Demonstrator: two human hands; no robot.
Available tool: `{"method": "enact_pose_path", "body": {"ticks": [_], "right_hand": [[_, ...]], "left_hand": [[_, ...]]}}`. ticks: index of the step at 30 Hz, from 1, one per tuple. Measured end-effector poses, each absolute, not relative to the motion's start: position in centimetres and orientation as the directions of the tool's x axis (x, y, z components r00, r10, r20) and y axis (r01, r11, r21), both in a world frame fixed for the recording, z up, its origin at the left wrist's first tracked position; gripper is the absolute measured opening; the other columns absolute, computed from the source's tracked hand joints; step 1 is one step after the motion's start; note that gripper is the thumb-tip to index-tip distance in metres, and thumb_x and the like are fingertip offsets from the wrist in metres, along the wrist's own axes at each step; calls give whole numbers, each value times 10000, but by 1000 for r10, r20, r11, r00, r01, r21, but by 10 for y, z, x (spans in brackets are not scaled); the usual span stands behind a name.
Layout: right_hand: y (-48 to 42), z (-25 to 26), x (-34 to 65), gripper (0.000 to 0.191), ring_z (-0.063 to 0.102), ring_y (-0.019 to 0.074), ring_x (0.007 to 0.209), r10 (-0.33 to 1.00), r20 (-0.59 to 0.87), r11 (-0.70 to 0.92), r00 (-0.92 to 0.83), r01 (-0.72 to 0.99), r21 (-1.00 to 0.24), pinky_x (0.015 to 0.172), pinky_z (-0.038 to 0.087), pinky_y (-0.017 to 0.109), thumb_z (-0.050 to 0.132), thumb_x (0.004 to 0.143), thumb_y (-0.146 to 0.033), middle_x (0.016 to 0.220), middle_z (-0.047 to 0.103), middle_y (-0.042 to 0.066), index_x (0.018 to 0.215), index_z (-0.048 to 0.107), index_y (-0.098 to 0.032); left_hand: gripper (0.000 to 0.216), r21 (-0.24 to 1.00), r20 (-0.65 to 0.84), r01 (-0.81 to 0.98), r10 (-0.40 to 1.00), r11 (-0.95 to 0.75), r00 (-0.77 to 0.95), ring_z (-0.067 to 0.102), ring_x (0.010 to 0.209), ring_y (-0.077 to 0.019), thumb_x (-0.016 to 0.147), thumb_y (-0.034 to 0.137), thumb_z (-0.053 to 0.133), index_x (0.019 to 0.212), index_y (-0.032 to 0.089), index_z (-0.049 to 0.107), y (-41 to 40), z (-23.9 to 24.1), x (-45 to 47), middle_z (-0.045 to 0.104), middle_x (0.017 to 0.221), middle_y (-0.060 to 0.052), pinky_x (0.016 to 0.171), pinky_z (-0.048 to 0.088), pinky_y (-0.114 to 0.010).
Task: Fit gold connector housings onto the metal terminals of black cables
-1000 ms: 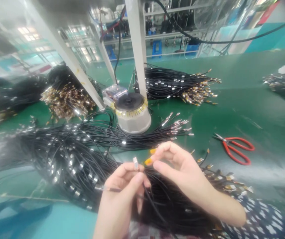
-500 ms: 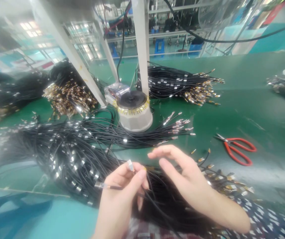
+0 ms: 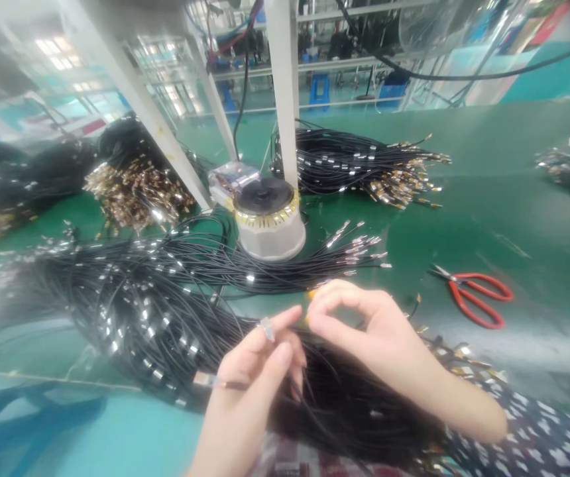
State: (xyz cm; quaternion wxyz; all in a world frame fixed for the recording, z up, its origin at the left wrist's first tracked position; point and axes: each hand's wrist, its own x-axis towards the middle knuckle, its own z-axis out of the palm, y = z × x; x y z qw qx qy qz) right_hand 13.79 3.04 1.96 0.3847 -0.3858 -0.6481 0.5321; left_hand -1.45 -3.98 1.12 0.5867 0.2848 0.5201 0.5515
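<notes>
Left hand [image 3: 248, 397]: pinches wire [image 3: 226, 383], terminal [image 3: 266, 328] up; hold it steady
Right hand [image 3: 369, 331]: fingertips closed on yellow piece [image 3: 311, 293]; align it squarely with the terminal

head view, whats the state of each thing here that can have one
left hand, grip shut on thin wire, clear-tipped end pointing up
right hand, fingertips pinched on yellow piece, which is mostly hidden
scissors, blades shut, lying flat on green table
near wire bundle, loose, spread across the table
far wire bundle, gathered, gold ends fanned to the right
round white device, upright
</notes>
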Motion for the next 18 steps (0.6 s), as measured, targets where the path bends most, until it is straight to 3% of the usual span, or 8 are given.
{"method": "enact_pose_path", "body": {"ticks": [4,7,10,15,18], "right_hand": [[32,20,136,113,606,161,808,884,58,75,-465,20,-997,817,458,319,699,785,-174,795,642,14,681,659,-182],[32,18,134,119,607,162,826,888,50,69,-456,26,-997,847,447,326,713,773,-170,794,641,10,666,664,-185],[31,15,132,113,605,165,842,898,43,68,-437,43,-997,856,443,330,713,770,-169,804,635,11,666,672,-187],[31,12,130,145,603,163,830,892,27,39,-451,19,-999,856,441,338,710,771,-173,784,639,4,637,658,-188],[31,12,129,146,606,164,811,885,24,33,-466,12,-999,850,441,347,712,770,-169,759,642,2,635,659,-185]], "left_hand": [[383,913,-293,-328,949,243,-114,516,554,-101,820,247,697,1196,177,684,-38,8,-17,613,596,0,534,436,-190],[626,913,-318,-318,934,256,-160,554,508,-123,805,215,702,1393,211,488,-37,12,-14,670,587,-7,475,445,-191],[746,921,-320,-294,926,255,-199,574,459,-144,795,215,701,1460,237,363,-37,17,-9,697,596,-11,385,431,-183],[593,914,-336,-299,924,274,-181,578,439,-136,764,236,731,1322,176,543,-36,17,-7,699,601,-27,363,436,-181],[566,903,-351,-313,926,295,-140,578,440,-133,760,255,741,1294,173,569,-36,15,-9,701,607,-30,363,431,-178]]}}
